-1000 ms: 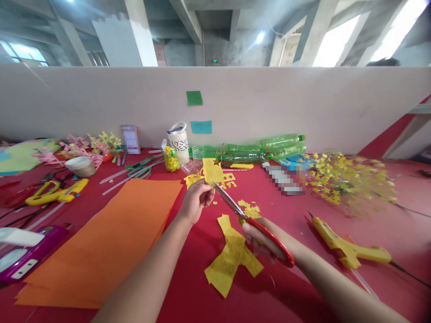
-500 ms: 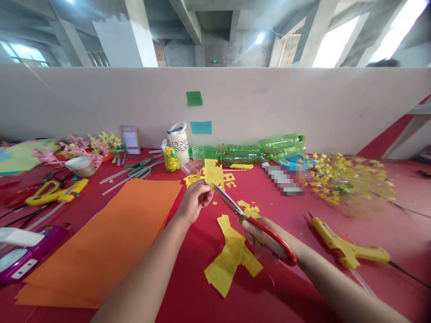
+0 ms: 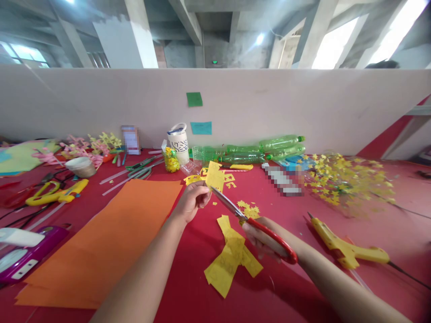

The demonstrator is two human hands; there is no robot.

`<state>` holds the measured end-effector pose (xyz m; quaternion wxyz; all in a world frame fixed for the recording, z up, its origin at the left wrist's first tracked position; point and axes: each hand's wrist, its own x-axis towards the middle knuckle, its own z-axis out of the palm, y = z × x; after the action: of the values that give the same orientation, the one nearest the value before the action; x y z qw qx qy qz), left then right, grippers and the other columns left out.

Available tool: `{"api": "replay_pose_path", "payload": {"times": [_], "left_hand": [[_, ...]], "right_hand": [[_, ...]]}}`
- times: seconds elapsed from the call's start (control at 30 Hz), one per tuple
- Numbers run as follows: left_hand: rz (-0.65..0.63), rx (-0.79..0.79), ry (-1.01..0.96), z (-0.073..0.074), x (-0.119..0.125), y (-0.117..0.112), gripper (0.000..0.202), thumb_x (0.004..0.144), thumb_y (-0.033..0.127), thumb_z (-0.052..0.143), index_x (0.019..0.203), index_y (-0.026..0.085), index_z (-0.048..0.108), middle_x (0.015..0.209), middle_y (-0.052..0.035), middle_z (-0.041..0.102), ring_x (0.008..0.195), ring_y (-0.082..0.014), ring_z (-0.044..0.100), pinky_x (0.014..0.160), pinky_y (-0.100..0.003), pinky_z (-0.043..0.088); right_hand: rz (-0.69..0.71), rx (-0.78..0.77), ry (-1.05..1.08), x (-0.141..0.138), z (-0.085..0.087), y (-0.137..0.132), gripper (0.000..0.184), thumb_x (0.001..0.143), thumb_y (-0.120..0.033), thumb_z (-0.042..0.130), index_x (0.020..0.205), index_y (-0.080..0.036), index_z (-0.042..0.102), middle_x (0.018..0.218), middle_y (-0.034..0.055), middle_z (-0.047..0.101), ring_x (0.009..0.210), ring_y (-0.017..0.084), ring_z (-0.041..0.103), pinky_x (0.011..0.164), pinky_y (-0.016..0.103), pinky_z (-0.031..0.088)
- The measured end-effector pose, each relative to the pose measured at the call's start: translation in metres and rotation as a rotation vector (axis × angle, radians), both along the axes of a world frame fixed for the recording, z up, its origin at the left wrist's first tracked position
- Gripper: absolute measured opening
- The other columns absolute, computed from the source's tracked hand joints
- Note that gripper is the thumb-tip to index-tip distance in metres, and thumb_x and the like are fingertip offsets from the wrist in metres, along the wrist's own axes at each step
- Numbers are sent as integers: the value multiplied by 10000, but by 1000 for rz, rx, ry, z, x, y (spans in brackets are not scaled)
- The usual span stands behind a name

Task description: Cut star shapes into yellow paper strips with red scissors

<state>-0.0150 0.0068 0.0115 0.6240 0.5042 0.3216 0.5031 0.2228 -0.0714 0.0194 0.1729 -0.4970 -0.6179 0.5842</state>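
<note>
My left hand [image 3: 192, 202] is closed in a pinch on a small yellow paper piece [image 3: 215, 176] held up above the red table [image 3: 296, 287]. My right hand [image 3: 261, 237] grips red-handled scissors [image 3: 256, 226], whose blades point up-left and meet the lower edge of that paper. Under the scissors lie yellow paper offcuts [image 3: 229, 262], and a few cut yellow stars [image 3: 249, 208] rest just beyond the blades.
A large orange sheet [image 3: 104, 242] covers the table at left. A yellow glue gun [image 3: 348, 249] lies to the right, another [image 3: 55, 193] at left. Green plastic bottles [image 3: 256, 150], a white cup [image 3: 179, 142], a pile of yellow stars [image 3: 346, 179] and a purple device [image 3: 23, 253] stand around.
The yellow paper in my left hand has turned and shifted slightly, and the scissors have moved a little left along its edge. Both arms stay in nearly the same place.
</note>
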Motion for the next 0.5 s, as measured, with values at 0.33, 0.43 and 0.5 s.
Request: {"api": "replay_pose_path", "payload": {"times": [0.33,0.43,0.5], "left_hand": [[17,-28,1,0,0,0,204,691,223,565,524,161,466,441,39,454,364,-48,341,387,-209,182],[16,-22,5,1,1,0,210,691,227,565,519,160,464,438,40,453,365,-48,342,386,-205,185],[22,-23,13,1,1,0,211,694,229,566,522,159,468,441,39,458,367,-48,346,384,-201,192]], "right_hand": [[4,10,-26,0,1,0,541,825,-673,480,597,-185,432,347,-70,382,258,55,370,302,159,279],[1,9,-24,-1,2,0,535,825,-664,490,593,-185,428,345,-68,382,267,59,378,306,160,273],[-9,4,-23,-2,3,-1,526,820,-654,504,595,-185,428,354,-69,385,276,58,378,301,158,267]]}}
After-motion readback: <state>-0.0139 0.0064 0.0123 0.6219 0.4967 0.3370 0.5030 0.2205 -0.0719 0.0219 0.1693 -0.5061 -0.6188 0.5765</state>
